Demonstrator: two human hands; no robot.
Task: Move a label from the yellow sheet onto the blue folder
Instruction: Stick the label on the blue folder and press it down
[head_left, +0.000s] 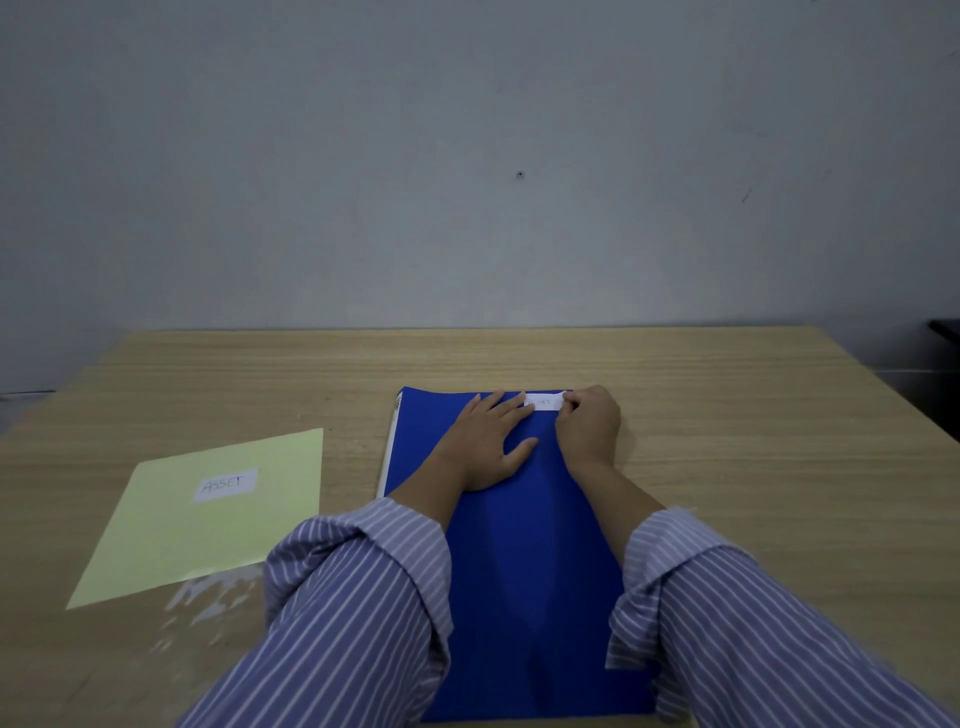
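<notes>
A blue folder (524, 561) lies lengthwise on the wooden table in front of me. A small white label (544, 402) lies near its far right corner. My left hand (488, 441) rests flat on the folder, fingers spread, fingertips touching the label's left end. My right hand (589, 423) is curled at the label's right end, its fingers pinching or pressing that end. The yellow sheet (208, 525) lies to the left, with one white label marked ASSET (225, 485) on it.
The wooden table (727, 415) stands against a grey wall. A worn, pale patch (208, 597) marks its surface near the yellow sheet's near edge. A dark object (943, 332) juts in at the far right beyond the table.
</notes>
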